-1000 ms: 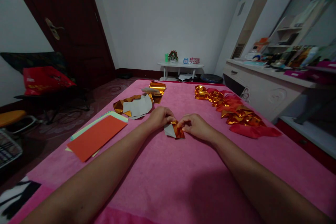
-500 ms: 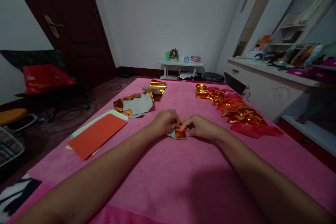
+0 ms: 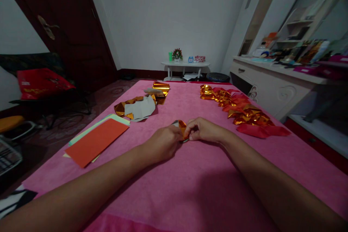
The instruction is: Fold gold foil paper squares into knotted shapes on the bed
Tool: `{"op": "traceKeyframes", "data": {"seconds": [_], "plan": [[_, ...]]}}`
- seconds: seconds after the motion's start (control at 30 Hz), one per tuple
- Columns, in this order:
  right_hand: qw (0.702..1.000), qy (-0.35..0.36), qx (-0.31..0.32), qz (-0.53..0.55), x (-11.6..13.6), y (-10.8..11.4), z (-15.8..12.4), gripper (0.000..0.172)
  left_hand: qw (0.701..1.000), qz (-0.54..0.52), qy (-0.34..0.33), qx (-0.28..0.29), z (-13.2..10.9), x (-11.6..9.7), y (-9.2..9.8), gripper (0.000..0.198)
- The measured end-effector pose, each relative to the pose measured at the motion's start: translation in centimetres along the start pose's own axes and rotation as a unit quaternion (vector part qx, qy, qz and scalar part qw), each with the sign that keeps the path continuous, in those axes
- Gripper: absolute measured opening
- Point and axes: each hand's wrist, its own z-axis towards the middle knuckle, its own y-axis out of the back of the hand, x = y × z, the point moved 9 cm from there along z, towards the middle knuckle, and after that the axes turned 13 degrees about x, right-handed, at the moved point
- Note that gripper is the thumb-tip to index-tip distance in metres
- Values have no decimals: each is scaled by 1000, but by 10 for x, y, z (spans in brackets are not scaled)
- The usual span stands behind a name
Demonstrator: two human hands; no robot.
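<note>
Between my two hands, low over the pink cloth, is a small folded piece of gold foil paper (image 3: 181,126) with a pale grey underside. My left hand (image 3: 166,140) pinches its near left edge, fingers closed. On the other side my right hand (image 3: 200,129) is closed on its right edge, thumb and fingertips together. Both hands hide parts of the fold. Beyond my left hand lie crumpled gold foil scraps and pale backing paper (image 3: 141,108), with a gold foil roll (image 3: 161,88) behind them.
Coloured paper sheets (image 3: 98,141), orange on top, lie at the left. A row of crumpled gold and red foil pieces (image 3: 244,114) runs along the right. The pink cloth (image 3: 163,195) covers the surface. A white side table (image 3: 185,63) stands at the far wall.
My left hand has shifted nearer and lower, from the far edge of the foil paper to its near left side. The paper has turned, its gold face now pointing up beyond my fingers.
</note>
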Motion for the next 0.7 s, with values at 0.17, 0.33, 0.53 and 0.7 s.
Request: {"op": "traceKeyframes", "data": {"seconds": [0.17, 0.33, 0.53, 0.7], "plan": [[999, 10, -31, -18, 0, 3, 2, 14, 999, -26, -23, -30, -9, 2, 0, 30], [999, 9, -52, -10, -4, 3, 5, 12, 992, -86, -25, -84, -12, 14, 3, 31], [994, -25, -104, -8, -15, 6, 8, 10, 989, -104, 20, -106, -16, 23, 4, 28], [990, -47, -124, -45, -22, 8, 9, 12, 990, -90, -14, -108, -15, 16, 3, 40]]}}
